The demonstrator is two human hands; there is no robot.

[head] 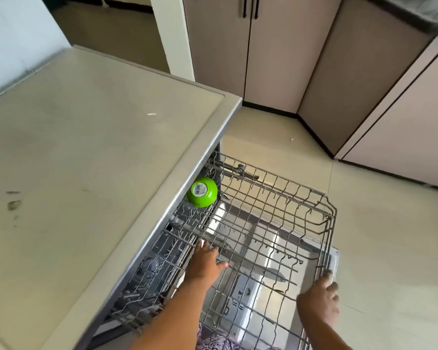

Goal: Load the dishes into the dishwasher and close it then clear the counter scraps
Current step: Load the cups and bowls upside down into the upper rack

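The right hand has its grip on the front corner of the upper rack, fingers curled over the wire rim, though blurred. The left hand reaches flat into the rack's near side, fingers straight and holding nothing. The rack stands pulled out over the open dishwasher door. At its back, just under the counter edge, a green bowl sits upside down, barcode sticker showing

hands: 2 | green bowl: 1 | wire rack: 1
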